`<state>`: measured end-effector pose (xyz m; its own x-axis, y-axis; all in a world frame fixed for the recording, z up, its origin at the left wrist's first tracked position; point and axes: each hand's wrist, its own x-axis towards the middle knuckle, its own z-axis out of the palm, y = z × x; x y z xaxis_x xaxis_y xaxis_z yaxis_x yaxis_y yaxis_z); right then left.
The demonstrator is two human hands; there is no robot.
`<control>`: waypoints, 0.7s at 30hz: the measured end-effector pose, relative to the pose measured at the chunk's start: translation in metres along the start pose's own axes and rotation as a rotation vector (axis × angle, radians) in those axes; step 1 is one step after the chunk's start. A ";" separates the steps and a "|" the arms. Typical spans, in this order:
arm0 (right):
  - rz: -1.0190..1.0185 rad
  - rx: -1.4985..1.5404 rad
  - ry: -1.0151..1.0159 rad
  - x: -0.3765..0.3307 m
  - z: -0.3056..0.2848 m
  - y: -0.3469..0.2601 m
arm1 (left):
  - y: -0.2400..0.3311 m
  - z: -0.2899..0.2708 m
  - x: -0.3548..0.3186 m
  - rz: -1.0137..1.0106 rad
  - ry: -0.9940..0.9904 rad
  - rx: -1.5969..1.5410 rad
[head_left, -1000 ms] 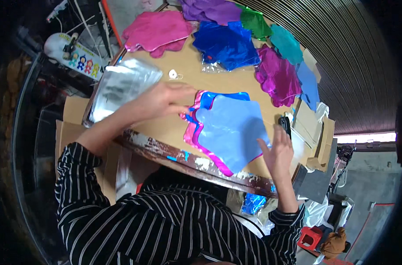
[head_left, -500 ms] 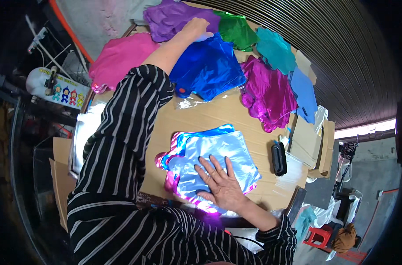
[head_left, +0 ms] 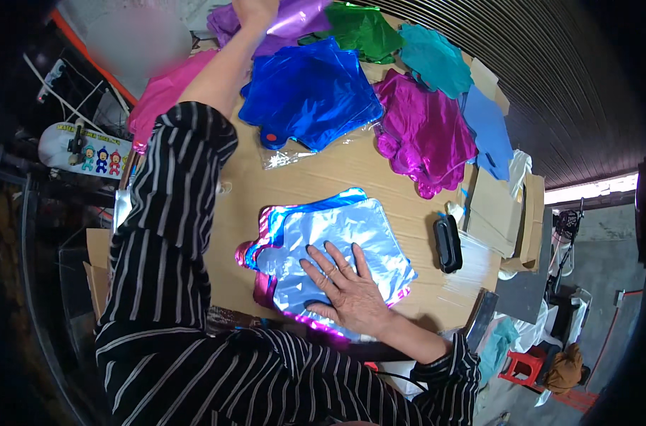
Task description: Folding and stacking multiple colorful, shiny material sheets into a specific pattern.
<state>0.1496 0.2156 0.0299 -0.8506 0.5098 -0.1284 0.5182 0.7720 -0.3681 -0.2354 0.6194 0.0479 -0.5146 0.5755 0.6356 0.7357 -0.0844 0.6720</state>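
My right hand (head_left: 348,297) lies flat with fingers spread on a pile of shaped foil sheets (head_left: 323,234), silver-blue on top, with blue and pink edges sticking out below. At the far left my left hand (head_left: 255,10) is closed on a purple foil sheet (head_left: 291,20), whose near part is raised and curled; the frame's top edge cuts off its fingertips. Just nearer than that hand lies a stack of shiny blue foil sheets (head_left: 312,92) on clear plastic. A pink foil pile (head_left: 168,89) is partly behind my left forearm.
Along the far side lie green (head_left: 362,34), teal (head_left: 435,60), magenta (head_left: 429,131) and light blue (head_left: 487,131) foil piles. A black oblong case (head_left: 448,243) stands on the cardboard-covered table (head_left: 316,170) at right, near an open carton (head_left: 532,220). A red stool (head_left: 523,367) is on the floor.
My left hand has moved up and left, and the purple sheet at it has lifted and curled. My right hand stays flat on the silver-blue pile. The whole view has shifted slightly.
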 end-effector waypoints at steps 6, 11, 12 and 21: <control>0.097 0.896 0.279 -0.030 -0.021 0.017 | 0.142 -0.120 -0.074 0.430 -0.150 -0.597; 0.231 1.911 0.532 -0.075 -0.069 0.050 | 0.177 -0.209 -0.223 0.934 -0.596 -0.529; 0.184 1.953 0.472 -0.071 -0.076 0.052 | 0.173 -0.239 -0.238 1.081 -0.554 -0.397; 0.628 1.337 0.561 -0.108 -0.030 0.068 | 0.149 -0.273 -0.367 1.253 -0.712 -0.323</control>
<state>0.2790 0.2242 0.0459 -0.2422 0.9107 -0.3347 0.0535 -0.3319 -0.9418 -0.0567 0.1734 0.0186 0.7586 0.2535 0.6002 0.3504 -0.9354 -0.0479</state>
